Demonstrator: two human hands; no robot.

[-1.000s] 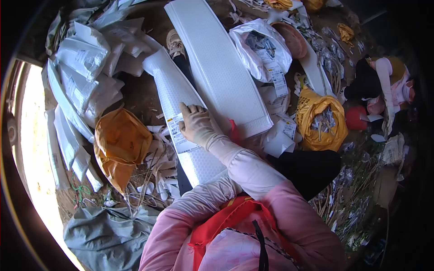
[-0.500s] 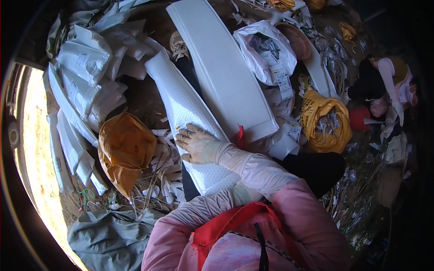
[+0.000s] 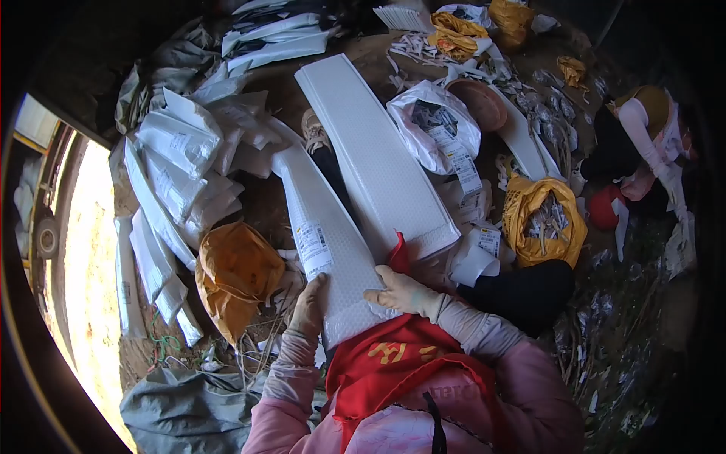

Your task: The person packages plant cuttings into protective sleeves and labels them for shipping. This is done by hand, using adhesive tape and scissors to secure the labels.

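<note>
A long folded bubble-wrap sheet [image 3: 340,250] lies over my lap, its near end against the red apron [image 3: 393,356]. A printed white label [image 3: 314,246] sits on its upper face. My left hand [image 3: 308,306], in a pale glove, is closed on the left edge, thumb on top. At the right edge is my gloved right hand [image 3: 404,291], thumb and forefinger apart over the sheet; its other fingers are hidden and seem to be under the edge. To the right lies a longer flat stack of bubble wrap [image 3: 386,166].
Labelled bubble-wrap packs [image 3: 178,163] are heaped at the left, near an orange-brown bag [image 3: 236,268]. A white sack with label strips [image 3: 454,136] and a yellow sack [image 3: 518,219] stand right. Another person [image 3: 650,144] bends at far right. Grey cloth [image 3: 185,408] lies lower left.
The label now shows on the bubble-wrap sheet. My right hand has gone from lying flat across it to its right edge; my left hand has moved to the left edge. The view has tilted up.
</note>
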